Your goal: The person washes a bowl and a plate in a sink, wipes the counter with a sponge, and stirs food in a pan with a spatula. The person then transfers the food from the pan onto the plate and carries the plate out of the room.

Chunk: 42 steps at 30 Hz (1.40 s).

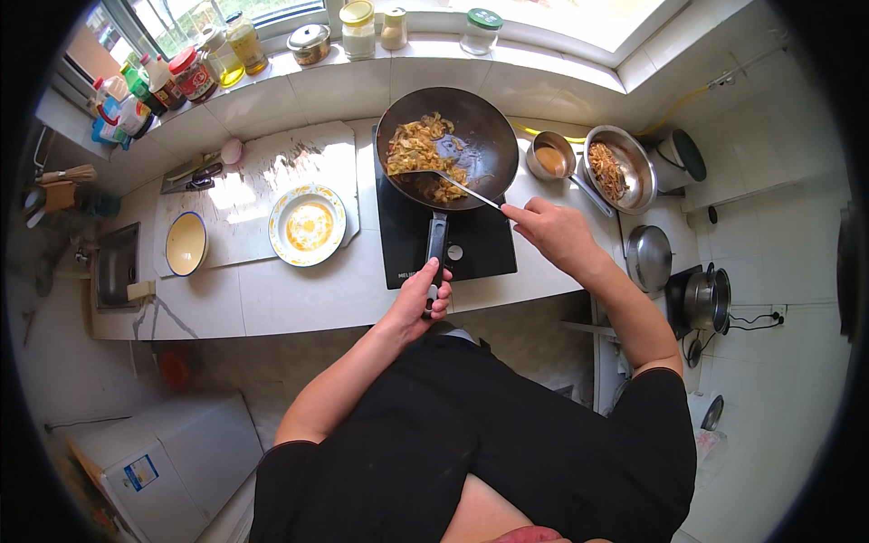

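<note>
My left hand (424, 298) is wrapped around the black handle (436, 241) of a dark wok (492, 125). The wok is over a black electric cooktop (400, 254); whether it rests fully on it I cannot tell. Cooked food in yellow-brown pieces (414, 142), perhaps egg with vegetables, lies mostly on the wok's left and near side. In my right hand (553, 231) is a metal spatula (472, 193), its blade down at the food and partly covered by it.
Right of the wok are a small saucepan (536, 157) of brownish liquid and a steel basin (641, 183) of shredded food. Leftward, a patterned plate (278, 231) and a cream bowl (186, 243) sit by a cutting board (254, 241) with a knife (200, 178). Jars (358, 41) line the windowsill.
</note>
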Each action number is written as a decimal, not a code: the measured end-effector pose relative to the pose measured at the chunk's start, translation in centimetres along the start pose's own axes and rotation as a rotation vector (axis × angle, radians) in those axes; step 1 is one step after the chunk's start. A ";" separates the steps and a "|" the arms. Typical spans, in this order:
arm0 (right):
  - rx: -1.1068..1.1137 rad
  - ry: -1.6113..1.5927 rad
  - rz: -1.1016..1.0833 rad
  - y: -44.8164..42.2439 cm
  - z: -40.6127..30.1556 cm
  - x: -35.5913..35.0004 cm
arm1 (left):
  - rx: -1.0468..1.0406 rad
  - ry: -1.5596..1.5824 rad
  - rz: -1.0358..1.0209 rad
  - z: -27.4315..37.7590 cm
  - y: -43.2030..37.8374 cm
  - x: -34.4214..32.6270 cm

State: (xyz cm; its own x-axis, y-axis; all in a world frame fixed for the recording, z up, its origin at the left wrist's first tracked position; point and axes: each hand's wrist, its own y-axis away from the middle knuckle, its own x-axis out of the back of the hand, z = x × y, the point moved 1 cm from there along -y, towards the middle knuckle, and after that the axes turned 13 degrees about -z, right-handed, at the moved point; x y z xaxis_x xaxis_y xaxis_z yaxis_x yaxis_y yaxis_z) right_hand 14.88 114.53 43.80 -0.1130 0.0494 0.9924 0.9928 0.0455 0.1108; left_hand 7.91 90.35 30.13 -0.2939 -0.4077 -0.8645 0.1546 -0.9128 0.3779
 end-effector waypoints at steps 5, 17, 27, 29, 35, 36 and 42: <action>-0.171 0.052 0.209 -2.5 2.5 -0.8 | 0.002 -0.007 0.016 0.3 0.0 0.0; 0.001 -0.197 0.098 0.0 -2.4 0.4 | 0.006 0.032 -0.029 -0.4 -0.2 -0.3; -0.226 -0.052 0.280 -3.4 3.3 -3.7 | 0.020 0.019 0.022 -0.4 -0.3 -0.3; -0.171 -0.054 0.238 -4.0 4.3 -5.0 | 0.039 0.033 0.038 -0.4 -0.6 -0.7; -0.134 -0.052 0.105 2.0 1.0 1.7 | 0.017 0.030 0.012 -0.1 0.3 0.1; -0.147 -0.038 0.086 2.7 0.7 2.0 | 0.023 0.030 0.002 -0.1 0.3 0.1; -0.177 0.077 0.150 0.9 1.4 -0.2 | 0.070 0.057 0.005 -0.5 0.0 -0.2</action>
State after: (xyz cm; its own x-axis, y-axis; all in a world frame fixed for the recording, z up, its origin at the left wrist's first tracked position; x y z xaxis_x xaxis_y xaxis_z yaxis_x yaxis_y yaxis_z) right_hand 15.71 115.95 43.64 0.0325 -0.0340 0.9989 0.9905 -0.1326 -0.0367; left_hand 8.45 90.38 30.12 -0.2383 -0.4121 -0.8794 0.0891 -0.9110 0.4027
